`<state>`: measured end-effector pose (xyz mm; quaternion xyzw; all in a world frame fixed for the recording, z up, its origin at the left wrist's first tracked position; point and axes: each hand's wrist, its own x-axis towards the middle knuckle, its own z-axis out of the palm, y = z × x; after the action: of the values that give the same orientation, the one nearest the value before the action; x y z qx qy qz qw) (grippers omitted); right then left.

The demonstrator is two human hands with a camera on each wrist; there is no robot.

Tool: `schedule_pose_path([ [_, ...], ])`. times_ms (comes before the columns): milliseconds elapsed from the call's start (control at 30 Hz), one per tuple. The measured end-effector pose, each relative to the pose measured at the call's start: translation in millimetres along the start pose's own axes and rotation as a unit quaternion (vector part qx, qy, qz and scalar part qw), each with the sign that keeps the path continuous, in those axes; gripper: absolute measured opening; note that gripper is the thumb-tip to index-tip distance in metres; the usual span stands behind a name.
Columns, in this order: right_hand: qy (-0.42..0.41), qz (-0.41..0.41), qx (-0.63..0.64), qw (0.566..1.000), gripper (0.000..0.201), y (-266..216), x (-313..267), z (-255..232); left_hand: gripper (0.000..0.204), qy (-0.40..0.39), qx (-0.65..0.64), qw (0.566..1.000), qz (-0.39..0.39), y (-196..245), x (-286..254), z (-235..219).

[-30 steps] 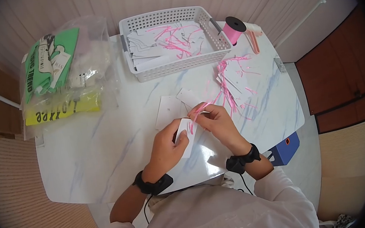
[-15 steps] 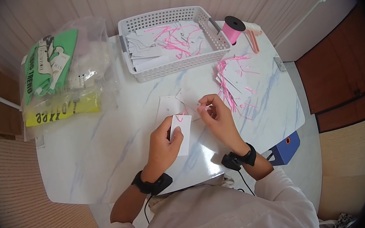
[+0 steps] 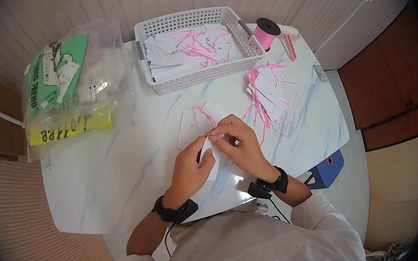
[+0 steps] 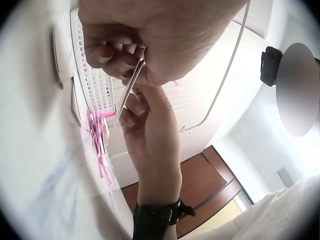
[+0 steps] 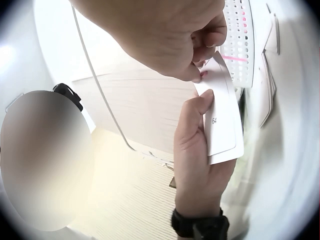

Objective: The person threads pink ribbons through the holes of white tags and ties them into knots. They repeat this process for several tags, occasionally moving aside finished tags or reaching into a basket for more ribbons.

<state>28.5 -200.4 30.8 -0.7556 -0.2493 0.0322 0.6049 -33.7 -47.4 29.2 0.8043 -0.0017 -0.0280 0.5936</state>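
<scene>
My left hand grips a few white card tags together, thumb on the front face. The number 64 is printed on the front tag in the right wrist view. At the tags' top edge my right hand pinches a thin pink ribbon, whose free end sticks out beyond the fingers. A bit of pink shows by the right thumb at the front tag in the right wrist view. Loose white tags lie on the table just past both hands.
A pile of tags with pink ribbons lies to the right. Behind stand a white perforated basket holding more ribboned tags, a pink ribbon spool and pink-handled scissors. Plastic-bagged clothing is at left.
The right hand first pulled away from the tags to the right, then came back to their top edge with the ribbon. The left hand keeps its hold, and the tags have tilted.
</scene>
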Motion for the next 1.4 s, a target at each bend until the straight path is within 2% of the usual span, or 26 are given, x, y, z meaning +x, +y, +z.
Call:
schedule_pose_path([
  [67, 0.016, 0.011, 0.044, 0.999, 0.013, -2, 2, 0, 0.028, 0.062, -0.046, 0.996, 0.056, -9, 2, 6],
  [100, 0.009, 0.12, 0.151, 0.981, 0.012, -7, 4, -1, 0.028, 0.062, -0.046, 0.995, 0.055, -11, 2, 8],
  [133, 0.002, 0.226, 0.254, 0.94, 0.012, -11, 5, -2, 0.029, 0.085, -0.074, 0.992, 0.063, -9, 2, 8],
  [167, 0.002, 0.226, 0.254, 0.94, 0.012, -13, 7, -4, 0.029, 0.108, -0.101, 0.987, 0.07, -8, 2, 8],
  [233, -0.004, 0.26, 0.373, 0.891, 0.016, -15, 10, -7, 0.03, 0.106, -0.114, 0.986, 0.061, -5, 2, 5],
  [367, 0.002, 0.282, 0.402, 0.871, 0.02, -14, 13, -8, 0.032, 0.118, -0.121, 0.983, 0.069, -4, 2, 7],
  [500, 0.006, 0.283, 0.353, 0.892, 0.022, -12, 15, -11, 0.034, 0.116, -0.071, 0.988, 0.069, -3, 0, 6],
  [567, 0.008, 0.279, 0.334, 0.9, 0.023, -11, 17, -13, 0.03, 0.071, -0.035, 0.997, 0.006, 2, -2, 1],
  [633, -0.029, 0.264, 0.253, 0.93, 0.022, -10, 19, -17, 0.03, 0.074, -0.024, 0.997, 0.024, -4, 0, 3],
  [667, -0.029, 0.264, 0.252, 0.93, 0.022, -8, 21, -18, 0.029, 0.076, -0.012, 0.996, 0.041, -5, 0, 4],
  [733, -0.048, 0.251, 0.179, 0.95, 0.02, -4, 23, -19, 0.03, 0.066, 0.024, 0.997, 0.033, 6, -2, 1],
  [767, -0.048, 0.25, 0.179, 0.95, 0.02, -2, 23, -19, 0.03, 0.056, 0.061, 0.996, 0.025, 11, -2, 1],
  [867, -0.07, 0.249, 0.153, 0.954, 0.018, 1, 21, -17, 0.031, 0.078, 0.052, 0.994, 0.05, 0, 0, 5],
  [933, -0.085, 0.207, 0.091, 0.97, 0.018, 2, 18, -15, 0.031, 0.075, 0.059, 0.994, 0.049, -1, 1, 3],
  [1167, -0.11, 0.24, 0.056, 0.963, 0.019, -3, 17, -17, 0.032, 0.06, 0.088, 0.993, 0.045, -2, 1, 3],
  [1267, -0.105, 0.201, 0.039, 0.973, 0.02, 2, 9, -15, 0.032, 0.051, 0.107, 0.992, 0.041, -6, 1, 4],
  [1333, -0.104, 0.107, -0.032, 0.988, 0.019, -3, 8, -15, 0.032, 0.061, 0.105, 0.991, 0.051, -6, 1, 5],
  [1400, -0.107, 0.101, -0.057, 0.987, 0.019, -18, 9, -14, 0.032, 0.071, 0.102, 0.99, 0.06, -6, 1, 4],
])
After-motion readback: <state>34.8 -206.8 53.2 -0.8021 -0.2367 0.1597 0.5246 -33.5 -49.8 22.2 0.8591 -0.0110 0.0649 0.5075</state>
